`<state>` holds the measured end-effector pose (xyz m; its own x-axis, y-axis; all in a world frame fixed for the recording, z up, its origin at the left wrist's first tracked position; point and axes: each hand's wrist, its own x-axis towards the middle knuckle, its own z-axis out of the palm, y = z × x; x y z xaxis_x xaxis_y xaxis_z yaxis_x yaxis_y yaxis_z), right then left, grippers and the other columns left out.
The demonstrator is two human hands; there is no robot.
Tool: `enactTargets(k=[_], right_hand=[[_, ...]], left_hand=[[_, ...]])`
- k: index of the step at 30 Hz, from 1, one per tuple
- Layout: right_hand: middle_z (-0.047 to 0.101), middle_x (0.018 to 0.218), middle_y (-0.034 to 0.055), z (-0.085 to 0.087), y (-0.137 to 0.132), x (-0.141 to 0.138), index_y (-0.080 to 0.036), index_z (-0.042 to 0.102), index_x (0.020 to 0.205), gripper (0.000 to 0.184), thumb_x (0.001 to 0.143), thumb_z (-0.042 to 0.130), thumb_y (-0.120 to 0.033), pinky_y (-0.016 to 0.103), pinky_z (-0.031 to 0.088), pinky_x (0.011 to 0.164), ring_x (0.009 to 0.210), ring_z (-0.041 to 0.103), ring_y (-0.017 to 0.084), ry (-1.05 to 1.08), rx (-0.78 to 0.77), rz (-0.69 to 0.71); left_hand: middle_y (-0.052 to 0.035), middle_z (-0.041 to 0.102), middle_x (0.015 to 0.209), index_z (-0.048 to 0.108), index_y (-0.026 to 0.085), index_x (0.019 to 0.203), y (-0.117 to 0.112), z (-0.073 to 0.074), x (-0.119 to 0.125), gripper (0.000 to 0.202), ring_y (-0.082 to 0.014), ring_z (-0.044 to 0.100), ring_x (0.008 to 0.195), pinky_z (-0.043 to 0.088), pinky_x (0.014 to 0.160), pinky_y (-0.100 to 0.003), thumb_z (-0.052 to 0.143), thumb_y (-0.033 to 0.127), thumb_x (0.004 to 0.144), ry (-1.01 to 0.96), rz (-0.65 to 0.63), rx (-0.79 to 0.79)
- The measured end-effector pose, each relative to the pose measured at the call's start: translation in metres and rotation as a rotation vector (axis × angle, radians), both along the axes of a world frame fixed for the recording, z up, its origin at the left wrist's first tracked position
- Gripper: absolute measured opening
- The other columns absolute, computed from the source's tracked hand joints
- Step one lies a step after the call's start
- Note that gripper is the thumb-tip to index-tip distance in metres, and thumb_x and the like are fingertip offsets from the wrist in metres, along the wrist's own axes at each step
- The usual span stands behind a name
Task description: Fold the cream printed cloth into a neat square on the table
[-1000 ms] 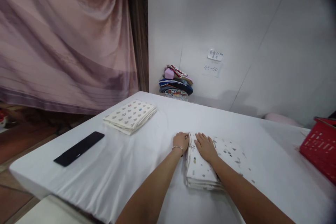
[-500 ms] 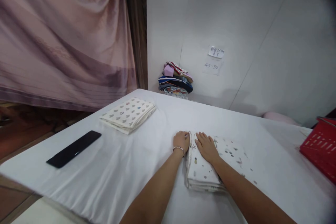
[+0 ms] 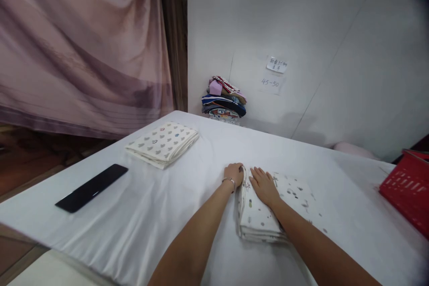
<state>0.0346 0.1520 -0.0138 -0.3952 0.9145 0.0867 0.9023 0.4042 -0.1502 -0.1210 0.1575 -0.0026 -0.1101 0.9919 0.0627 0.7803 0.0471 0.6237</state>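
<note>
A folded white cloth with small printed figures (image 3: 288,205) lies on the white table (image 3: 150,214) in front of me. My right hand (image 3: 264,186) rests flat on top of it, fingers stretched out. My left hand (image 3: 234,173), with a thin bracelet at the wrist, is curled against the cloth's left edge and grips the folded layers there.
A second folded cloth with grey shapes (image 3: 162,143) lies at the far left of the table. A long black flat object (image 3: 91,187) sits near the left edge. A red plastic basket (image 3: 407,192) stands at the right. A pile of coloured fabrics (image 3: 223,104) is by the wall.
Both hands stay in place on the cloth. Only the camera has shifted slightly.
</note>
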Motion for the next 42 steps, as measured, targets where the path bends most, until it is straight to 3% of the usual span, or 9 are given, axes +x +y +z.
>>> enactTargets(k=[6, 13, 17, 22, 31, 36, 42], right_hand=[[0.032, 0.142, 0.0024, 0.001, -0.001, 0.0, -0.024, 0.032, 0.136, 0.05, 0.091, 0.02, -0.043, 0.039, 0.012, 0.105, 0.131, 0.022, 0.018, 0.009, 0.003, 0.007], [0.031, 0.142, 0.0012, 0.002, -0.003, 0.0, -0.028, 0.031, 0.136, 0.048, 0.091, 0.02, -0.042, 0.039, 0.013, 0.105, 0.131, 0.022, 0.018, 0.005, 0.009, 0.01], [0.032, 0.142, 0.0011, 0.001, -0.002, 0.0, -0.029, 0.034, 0.134, 0.047, 0.092, 0.02, -0.042, 0.04, 0.014, 0.104, 0.131, 0.023, 0.018, 0.001, 0.026, 0.009], [0.032, 0.142, 0.0011, 0.001, -0.002, 0.0, -0.03, 0.032, 0.135, 0.046, 0.092, 0.021, -0.042, 0.04, 0.014, 0.104, 0.131, 0.023, 0.018, -0.002, 0.019, 0.004], [0.03, 0.143, 0.0007, 0.0, -0.002, 0.002, -0.029, 0.028, 0.137, 0.047, 0.091, 0.023, -0.041, 0.04, 0.015, 0.105, 0.132, 0.021, 0.018, 0.03, 0.024, 0.021], [0.032, 0.142, 0.0006, -0.001, -0.002, 0.002, -0.03, 0.033, 0.134, 0.046, 0.091, 0.023, -0.041, 0.04, 0.015, 0.105, 0.131, 0.022, 0.018, 0.018, 0.034, 0.018], [0.033, 0.141, 0.0006, -0.001, -0.002, 0.002, -0.029, 0.033, 0.135, 0.046, 0.091, 0.022, -0.041, 0.04, 0.017, 0.104, 0.131, 0.024, 0.018, 0.009, 0.042, 0.024]], left_hand=[[-0.0006, 0.067, 0.099, 0.066, 0.026, 0.094, 0.005, -0.003, -0.003, 0.027, -0.0166, 0.055, 0.098, 0.037, 0.087, -0.028, 0.043, 0.023, 0.079, -0.033, 0.005, 0.031], [-0.0001, 0.067, 0.097, 0.065, 0.024, 0.096, 0.003, -0.009, -0.009, 0.026, -0.013, 0.059, 0.089, 0.041, 0.081, -0.022, 0.044, 0.031, 0.082, -0.112, 0.05, 0.034], [-0.0018, 0.068, 0.091, 0.066, 0.022, 0.087, -0.006, -0.002, -0.012, 0.026, -0.0146, 0.06, 0.084, 0.043, 0.075, -0.024, 0.042, 0.03, 0.082, -0.124, 0.091, -0.022], [-0.0029, 0.069, 0.085, 0.068, 0.021, 0.076, -0.015, 0.006, -0.009, 0.02, -0.0154, 0.061, 0.081, 0.043, 0.073, -0.023, 0.048, 0.026, 0.076, -0.128, 0.033, -0.117], [-0.0032, 0.068, 0.09, 0.065, 0.019, 0.084, -0.024, 0.003, -0.001, 0.02, -0.0149, 0.06, 0.083, 0.044, 0.071, -0.022, 0.047, 0.028, 0.077, -0.163, 0.095, -0.118], [-0.0062, 0.069, 0.085, 0.066, 0.017, 0.075, -0.023, 0.006, 0.002, 0.024, -0.0167, 0.061, 0.08, 0.043, 0.072, -0.024, 0.044, 0.028, 0.077, -0.144, 0.06, -0.138], [-0.0053, 0.068, 0.073, 0.067, 0.017, 0.067, -0.02, 0.004, 0.003, 0.027, -0.0147, 0.06, 0.067, 0.042, 0.061, -0.022, 0.045, 0.029, 0.076, -0.178, -0.008, -0.206]])
